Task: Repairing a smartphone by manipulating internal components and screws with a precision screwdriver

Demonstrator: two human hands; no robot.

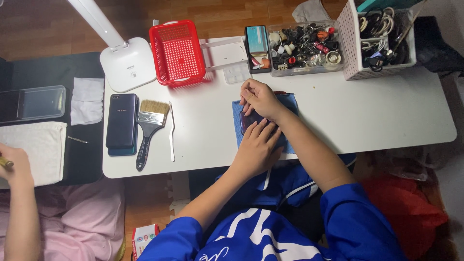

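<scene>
L hand point(257, 147) lay flat w/ fingers spread, pressing down a dark phone point(247, 121) on a blue cloth point(290, 104) near the white table's point(367, 116) front edge. R hand point(258, 99) curled over the phone's top, fingertips pinching at its edge; what they gripped, can't tell. Phone looked shut, no parts laid out beside it, so work seemed early. Left of it: brush point(150, 126), two stacked phones point(122, 123). Further back: red basket point(177, 52), clear parts box point(304, 48), lamp base point(128, 63).
</scene>
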